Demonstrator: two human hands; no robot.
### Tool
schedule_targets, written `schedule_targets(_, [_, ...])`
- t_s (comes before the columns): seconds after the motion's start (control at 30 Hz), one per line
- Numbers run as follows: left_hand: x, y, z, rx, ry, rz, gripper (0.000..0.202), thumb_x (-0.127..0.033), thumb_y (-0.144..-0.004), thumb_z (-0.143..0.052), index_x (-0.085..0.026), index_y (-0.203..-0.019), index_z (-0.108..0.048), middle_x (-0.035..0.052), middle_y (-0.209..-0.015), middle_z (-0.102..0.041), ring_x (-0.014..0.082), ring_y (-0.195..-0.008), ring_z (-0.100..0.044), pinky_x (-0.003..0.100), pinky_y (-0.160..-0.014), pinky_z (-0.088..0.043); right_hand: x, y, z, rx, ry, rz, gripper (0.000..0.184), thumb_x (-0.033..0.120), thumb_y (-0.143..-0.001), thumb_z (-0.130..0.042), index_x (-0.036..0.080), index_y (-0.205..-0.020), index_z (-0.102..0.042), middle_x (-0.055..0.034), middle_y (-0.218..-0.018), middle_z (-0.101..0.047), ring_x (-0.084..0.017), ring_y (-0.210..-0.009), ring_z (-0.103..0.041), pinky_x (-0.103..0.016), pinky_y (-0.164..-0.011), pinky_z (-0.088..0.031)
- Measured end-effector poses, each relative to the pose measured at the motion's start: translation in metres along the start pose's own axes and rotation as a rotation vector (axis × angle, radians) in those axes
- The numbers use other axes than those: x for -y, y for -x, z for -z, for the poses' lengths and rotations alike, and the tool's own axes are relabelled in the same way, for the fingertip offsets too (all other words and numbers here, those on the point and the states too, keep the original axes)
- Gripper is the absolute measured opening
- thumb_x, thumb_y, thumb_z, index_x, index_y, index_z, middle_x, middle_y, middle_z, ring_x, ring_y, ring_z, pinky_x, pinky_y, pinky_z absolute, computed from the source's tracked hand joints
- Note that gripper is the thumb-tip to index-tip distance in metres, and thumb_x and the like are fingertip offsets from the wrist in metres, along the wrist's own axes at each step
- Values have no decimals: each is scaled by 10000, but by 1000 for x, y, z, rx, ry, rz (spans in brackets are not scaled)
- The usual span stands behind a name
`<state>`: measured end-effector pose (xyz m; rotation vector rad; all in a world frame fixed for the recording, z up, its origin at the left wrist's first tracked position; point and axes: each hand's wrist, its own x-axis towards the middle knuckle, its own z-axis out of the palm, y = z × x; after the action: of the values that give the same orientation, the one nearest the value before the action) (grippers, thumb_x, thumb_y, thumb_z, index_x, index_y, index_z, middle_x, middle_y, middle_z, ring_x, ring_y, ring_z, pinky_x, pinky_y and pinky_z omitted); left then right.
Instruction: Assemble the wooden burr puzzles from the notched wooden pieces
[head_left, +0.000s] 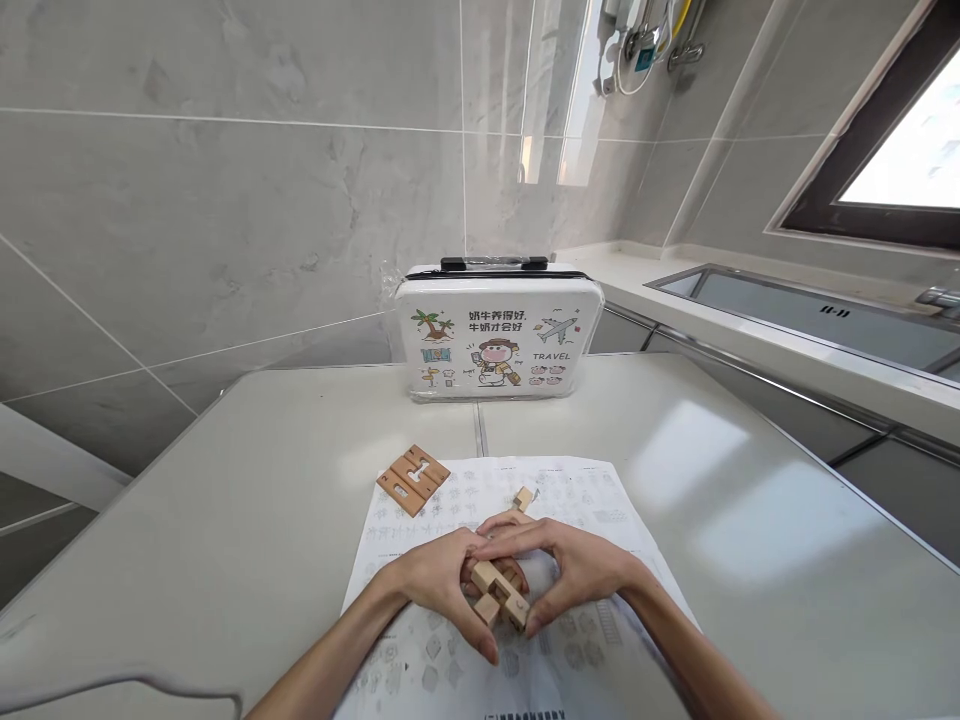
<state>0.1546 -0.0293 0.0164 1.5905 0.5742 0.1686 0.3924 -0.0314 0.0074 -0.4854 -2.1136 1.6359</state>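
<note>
Between my two hands, above a printed sheet (634, 515), are notched wooden puzzle pieces (489, 576) fitted against each other. My left hand (433, 572) curls round them from the left, with its thumb along the near side. From the other side, my right hand (581, 562) closes on the same pieces, its thumb tip at their lower right end. The fingers of both hands meet at the far side and hide part of the wood. A small wooden piece (523, 496) shows just beyond my fingertips.
Flat brown wooden pieces (406, 490) with cut-outs lie together at the sheet's upper left corner. A white cartoon-printed case (465, 300) in clear wrap stands at the back of the white table (247, 520), before a tiled wall. A counter with a sink (787, 300) runs along the right.
</note>
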Motion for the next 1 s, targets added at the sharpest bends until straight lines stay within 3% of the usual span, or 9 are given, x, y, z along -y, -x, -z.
schedule_targets(0.27, [14, -2, 1, -65, 86, -66, 619, -377, -451, -1025, -226, -995, -772, -29, -836, -712, 177, -773, -634, 262, -748, -525, 0, 2, 2, -27, 21, -23, 814, 549, -736, -913, 405, -1474, -599, -66, -1533, -562, -347, -1531, -349, -542, -1250, -261])
schedule_targets(0.37, [13, -2, 0, -57, 113, -30, 717, -371, -437, -1031, -229, -1082, -749, -10, -883, -740, 194, -789, -677, 278, -746, -554, 0, 3, 3, -17, 30, -44, 813, 554, -738, -910, 406, -1475, -598, -63, -1530, -569, -348, -1541, -332, -543, -1254, -254])
schedule_targets(0.53, [1, 0, -2, 15, 168, -1, 584, -394, -510, -1012, -212, -990, -733, 27, -858, -761, 233, -770, -728, 312, -706, -590, -1, 3, 3, -10, 30, -38, 813, 543, -740, -912, 408, -1477, -596, -57, -1553, -551, -348, -1542, -331, -549, -1257, -254])
schedule_targets(0.7, [-1, -2, -2, -45, 94, -42, 559, -409, -473, -1017, -214, -929, -758, 5, -810, -711, 200, -725, -669, 271, -647, -552, 0, 0, -2, -11, 18, -39, 807, 535, -719, -927, 413, -1456, -620, -47, -1553, -553, -357, -1528, -359, -541, -1254, -280])
schedule_targets(0.83, [3, -3, -2, -50, 91, -72, 547, -440, -484, -1012, -221, -930, -783, 16, -835, -715, 210, -758, -659, 287, -681, -551, 1, -2, -7, -53, 4, -35, 799, 533, -666, -957, 393, -1402, -679, -57, -1542, -554, -367, -1520, -360, -536, -1234, -315])
schedule_targets(1.0, [10, -6, -2, -161, 320, -111, 761, -543, -559, -982, -188, -1192, -754, 103, -1081, -762, 285, -963, -721, 365, -833, -575, 0, -2, -7, -209, -9, 3, 769, 473, -687, -963, 376, -1394, -677, -63, -1473, -593, -347, -1441, -456, -512, -1203, -350])
